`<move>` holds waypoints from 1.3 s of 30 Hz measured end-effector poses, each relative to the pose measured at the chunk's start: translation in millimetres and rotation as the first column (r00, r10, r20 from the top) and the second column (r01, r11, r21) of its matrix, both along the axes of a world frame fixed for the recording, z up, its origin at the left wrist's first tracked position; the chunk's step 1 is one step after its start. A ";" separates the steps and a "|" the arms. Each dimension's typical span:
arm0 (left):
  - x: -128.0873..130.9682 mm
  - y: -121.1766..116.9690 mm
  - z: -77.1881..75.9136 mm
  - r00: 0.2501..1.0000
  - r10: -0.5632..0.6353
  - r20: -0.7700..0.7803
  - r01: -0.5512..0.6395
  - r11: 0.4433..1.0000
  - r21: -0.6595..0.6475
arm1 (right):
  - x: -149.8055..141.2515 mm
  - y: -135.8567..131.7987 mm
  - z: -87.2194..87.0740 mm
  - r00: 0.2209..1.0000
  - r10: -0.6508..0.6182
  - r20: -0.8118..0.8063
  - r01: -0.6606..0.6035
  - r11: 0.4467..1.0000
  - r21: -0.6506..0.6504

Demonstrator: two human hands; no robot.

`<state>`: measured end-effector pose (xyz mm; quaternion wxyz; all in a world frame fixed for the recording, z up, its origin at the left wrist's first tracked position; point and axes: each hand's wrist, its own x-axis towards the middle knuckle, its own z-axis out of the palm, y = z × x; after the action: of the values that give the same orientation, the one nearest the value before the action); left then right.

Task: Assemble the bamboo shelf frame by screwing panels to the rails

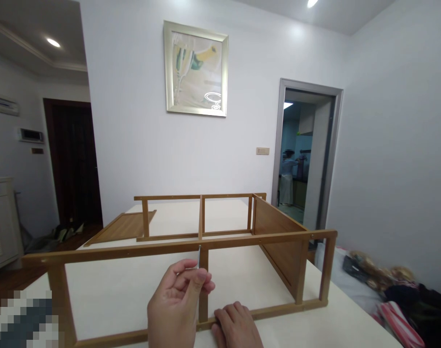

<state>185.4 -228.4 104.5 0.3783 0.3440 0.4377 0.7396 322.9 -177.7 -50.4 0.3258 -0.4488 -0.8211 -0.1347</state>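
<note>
My left hand [180,299] is closed, pinching a thin silvery hex key [199,258] between thumb and fingers. The key stands nearly upright, its top end at the near upper rail [140,251] of a brown wooden frame, where the middle upright [203,290] meets it. Whether the tip sits in a screw is too small to tell. My right hand [238,324] rests with bent fingers on the near lower rail [271,311], just right of that upright; what its fingers hold, if anything, is hidden. A solid wooden panel [282,241] joins the near and far sides at the right.
The frame stands on a white table [133,295]. A loose wooden panel [124,226] lies at the far left of it. Clothes and bags [398,290] are heaped at the right. Through the doorway [296,164], a person [287,176] stands in another room.
</note>
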 end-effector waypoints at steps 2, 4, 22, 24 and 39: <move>2.9 -3.4 1.6 0.997 0.055 -0.059 -0.054 0.998 0.010 | 0.0 0.3 -0.2 1.000 0.003 -0.008 -0.003 1.000 0.018; 7.3 -7.6 3.8 0.986 0.125 -0.114 -0.121 0.992 0.046 | 0.0 1.0 -1.2 1.000 0.004 -0.012 -0.003 1.000 0.031; 8.3 -12.5 -3.9 0.830 0.393 -0.396 -0.331 0.918 0.219 | 1.7 4.8 -6.9 1.000 0.029 -0.009 -0.028 0.998 0.050; 8.1 -12.9 -2.9 0.852 0.381 -0.358 -0.310 0.920 0.241 | 1.7 4.3 -5.9 1.000 0.028 -0.011 -0.027 0.998 0.056; -2.6 -6.0 -0.6 0.956 0.160 -0.245 -0.131 0.983 0.130 | 0.3 -9.7 37.9 0.966 0.186 -0.179 -0.128 0.948 0.292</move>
<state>182.9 -234.5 103.9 0.2436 0.4237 0.4645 0.7385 323.2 -187.4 -12.5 0.4781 -0.3427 -0.7894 -0.1753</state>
